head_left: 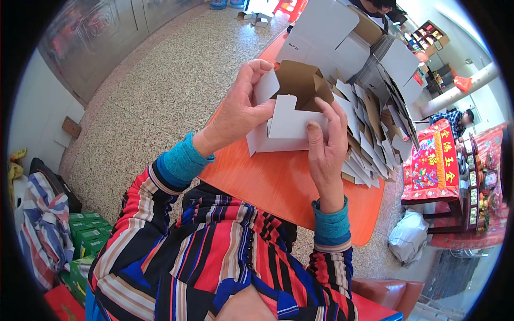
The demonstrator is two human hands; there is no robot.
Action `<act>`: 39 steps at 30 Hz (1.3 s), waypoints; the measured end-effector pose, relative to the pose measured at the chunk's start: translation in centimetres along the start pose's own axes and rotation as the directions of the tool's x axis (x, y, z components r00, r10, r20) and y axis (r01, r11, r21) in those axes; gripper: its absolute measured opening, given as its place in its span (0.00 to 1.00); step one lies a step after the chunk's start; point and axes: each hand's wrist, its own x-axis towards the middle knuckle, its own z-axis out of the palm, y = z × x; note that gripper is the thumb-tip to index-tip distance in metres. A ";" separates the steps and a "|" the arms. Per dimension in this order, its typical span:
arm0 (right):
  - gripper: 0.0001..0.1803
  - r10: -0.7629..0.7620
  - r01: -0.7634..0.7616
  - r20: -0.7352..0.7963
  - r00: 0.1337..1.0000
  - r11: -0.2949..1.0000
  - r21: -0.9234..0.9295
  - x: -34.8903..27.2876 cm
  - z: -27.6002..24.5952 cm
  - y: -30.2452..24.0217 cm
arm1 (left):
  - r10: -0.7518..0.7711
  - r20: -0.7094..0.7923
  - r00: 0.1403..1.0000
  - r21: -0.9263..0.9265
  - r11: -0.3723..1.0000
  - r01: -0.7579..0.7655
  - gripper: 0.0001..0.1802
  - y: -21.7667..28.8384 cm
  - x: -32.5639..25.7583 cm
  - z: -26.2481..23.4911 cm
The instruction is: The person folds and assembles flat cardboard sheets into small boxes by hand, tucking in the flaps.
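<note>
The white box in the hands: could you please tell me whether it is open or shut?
Open: the white box shows its brown interior, with flaps standing up.

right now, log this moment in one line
left hand: gripping white box, left side | right hand: gripping right side | box: top open | beneath: orange table | beside: piled cartons

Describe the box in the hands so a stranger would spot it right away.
Start at the orange table in the middle of the view. Over it, the left hand and right hand grip a white box with a brown inside. Unlike the flattened cartons fanned out to its right, it is opened into a hollow shape.
</note>
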 end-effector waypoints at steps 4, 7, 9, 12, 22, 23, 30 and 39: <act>0.18 0.035 -0.035 0.012 0.999 0.999 0.024 -0.1 0.1 -0.2 | 0.032 -0.020 0.999 -0.015 0.999 -0.032 0.28 -0.4 -0.1 -0.2; 0.19 0.037 -0.038 0.033 0.999 0.999 0.021 -0.1 -0.1 0.1 | 0.013 0.004 1.000 0.022 1.000 -0.013 0.28 0.0 0.0 -0.5; 0.21 0.017 -0.018 0.067 0.998 1.000 0.003 0.0 -0.4 0.5 | -0.048 0.060 0.997 0.111 0.993 0.041 0.27 0.7 0.2 -0.9; 0.23 0.006 -0.008 0.078 0.997 1.000 0.020 0.2 -0.3 0.4 | -0.078 0.084 0.993 0.165 0.984 0.064 0.27 0.8 0.4 -1.2; 0.31 0.121 -0.140 0.089 0.989 0.956 0.259 -0.2 -0.4 -0.2 | -0.080 0.075 0.994 0.160 0.985 0.067 0.28 1.5 0.2 -2.5; 0.31 0.132 -0.157 0.102 0.986 0.942 0.295 -0.3 -0.3 -0.3 | -0.075 0.076 0.994 0.184 0.981 0.059 0.28 1.8 0.2 -2.8; 0.29 0.152 -0.161 0.058 0.987 0.868 0.470 -0.8 0.7 -0.5 | -0.045 0.104 0.994 0.256 0.967 0.017 0.28 1.9 -0.1 -3.3; 0.18 0.184 -0.236 0.202 0.962 0.934 0.270 0.2 0.0 -0.4 | -0.133 0.164 0.977 0.265 0.960 0.087 0.31 3.0 -0.1 -3.6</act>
